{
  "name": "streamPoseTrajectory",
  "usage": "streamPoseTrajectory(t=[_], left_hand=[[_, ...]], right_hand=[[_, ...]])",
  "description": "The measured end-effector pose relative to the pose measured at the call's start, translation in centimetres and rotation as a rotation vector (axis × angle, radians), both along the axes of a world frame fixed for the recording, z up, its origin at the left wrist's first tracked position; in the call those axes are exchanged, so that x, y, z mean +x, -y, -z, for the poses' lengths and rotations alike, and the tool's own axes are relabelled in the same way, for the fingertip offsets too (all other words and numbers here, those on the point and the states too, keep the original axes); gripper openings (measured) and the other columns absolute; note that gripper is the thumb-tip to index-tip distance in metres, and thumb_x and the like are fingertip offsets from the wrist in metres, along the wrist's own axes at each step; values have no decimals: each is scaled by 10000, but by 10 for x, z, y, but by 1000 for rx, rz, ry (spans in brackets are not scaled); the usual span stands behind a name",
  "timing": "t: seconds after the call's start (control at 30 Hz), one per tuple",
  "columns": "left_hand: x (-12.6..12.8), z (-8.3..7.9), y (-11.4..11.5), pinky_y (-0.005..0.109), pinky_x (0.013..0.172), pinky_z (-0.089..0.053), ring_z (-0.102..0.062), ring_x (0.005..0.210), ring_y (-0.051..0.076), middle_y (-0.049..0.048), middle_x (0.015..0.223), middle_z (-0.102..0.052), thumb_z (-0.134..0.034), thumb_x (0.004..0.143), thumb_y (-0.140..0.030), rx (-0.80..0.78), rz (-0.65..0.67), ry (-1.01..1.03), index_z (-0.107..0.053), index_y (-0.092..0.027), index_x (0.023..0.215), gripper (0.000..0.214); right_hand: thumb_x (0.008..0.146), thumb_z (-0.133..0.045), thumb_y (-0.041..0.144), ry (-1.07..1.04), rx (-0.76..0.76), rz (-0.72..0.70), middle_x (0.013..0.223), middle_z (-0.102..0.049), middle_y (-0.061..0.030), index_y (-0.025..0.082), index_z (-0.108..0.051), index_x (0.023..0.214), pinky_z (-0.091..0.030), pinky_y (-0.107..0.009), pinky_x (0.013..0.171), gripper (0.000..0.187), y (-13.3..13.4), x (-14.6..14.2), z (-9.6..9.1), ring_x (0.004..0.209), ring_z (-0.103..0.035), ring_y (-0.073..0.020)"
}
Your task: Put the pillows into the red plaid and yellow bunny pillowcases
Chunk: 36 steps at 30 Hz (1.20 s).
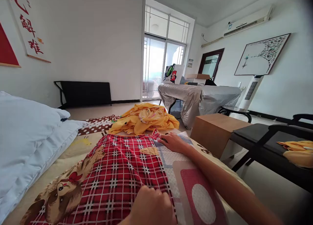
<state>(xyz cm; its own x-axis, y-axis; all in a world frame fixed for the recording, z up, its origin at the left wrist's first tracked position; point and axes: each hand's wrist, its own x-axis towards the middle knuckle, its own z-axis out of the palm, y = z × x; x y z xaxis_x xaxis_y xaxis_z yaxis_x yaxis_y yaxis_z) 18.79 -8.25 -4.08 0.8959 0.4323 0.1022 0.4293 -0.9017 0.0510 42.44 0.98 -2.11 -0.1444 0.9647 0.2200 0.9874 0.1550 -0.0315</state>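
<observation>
A red plaid cloth [122, 166] with a printed brown dog lies spread over the bed. Its far right corner stands slightly raised at the fingertips of my right hand [172, 142], which are closed on it. Close to me, my left hand [153, 205] is curled into a fist on the cloth near its right edge; its fingertips are hidden beneath. Along that edge a pale patterned cloth with a pink panel [188, 186] shows under my right forearm. Beyond the plaid cloth sits a crumpled yellow cloth [146, 119].
White pillows [31, 133] lie on the left. To the right stand a cardboard box [217, 130] and a black chair [256, 140] with yellow cloth on it. A table under a silver cover [190, 94] stands farther back. A black bench-like piece [85, 93] is along the wall.
</observation>
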Motion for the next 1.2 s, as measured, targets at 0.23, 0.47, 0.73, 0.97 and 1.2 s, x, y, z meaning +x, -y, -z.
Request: streamPoseTrajectory(t=[0.23, 0.47, 0.73, 0.97, 1.2], left_hand=[[16, -56, -63, 439, 651, -534, -672, 811, 325, 166, 931, -666, -442, 886, -442, 149, -328, 138, -575, -66, 1135, 470], [18, -63, -65, 416, 685, -529, -680, 824, 311, 162, 855, -677, -470, 811, -249, 111, -334, 81, -622, -102, 949, 252], [22, -84, -68, 359, 618, -478, -675, 765, 282, 123, 819, -673, -342, 874, -178, 150, -272, 238, -590, -153, 823, 254], [34, -98, -60, 326, 639, -387, -633, 764, 228, 82, 828, -673, -329, 904, -242, -15, -218, 406, -570, -172, 842, 258], [43, -94, -54, 292, 614, -293, -466, 615, 151, 1, 622, -520, -353, 875, -259, -214, -97, 681, -388, -203, 635, 249]], right_hand=[[954, -396, 496, 15, 181, -32, 808, -655, -84, 168, -602, 886, -358, -311, 709, 393, 46, -26, -26, 769, -571, -211], [781, -619, 351, 4, 122, -330, 888, -643, -53, 178, -555, 999, -363, -362, 857, 285, 94, -25, -48, 795, -559, -195], [812, -448, 114, 64, 383, -498, 679, -557, -1, 195, -498, 821, -333, -301, 732, 96, 112, -47, -47, 642, -463, -135], [817, -445, 83, 51, 687, -632, 593, -495, 19, 197, -465, 820, -322, -305, 649, 115, 106, -65, -49, 590, -418, -132], [721, -530, 58, -199, 1105, -649, 553, -361, 66, 225, -364, 833, -330, -289, 559, 260, 79, -63, -18, 504, -346, -117]])
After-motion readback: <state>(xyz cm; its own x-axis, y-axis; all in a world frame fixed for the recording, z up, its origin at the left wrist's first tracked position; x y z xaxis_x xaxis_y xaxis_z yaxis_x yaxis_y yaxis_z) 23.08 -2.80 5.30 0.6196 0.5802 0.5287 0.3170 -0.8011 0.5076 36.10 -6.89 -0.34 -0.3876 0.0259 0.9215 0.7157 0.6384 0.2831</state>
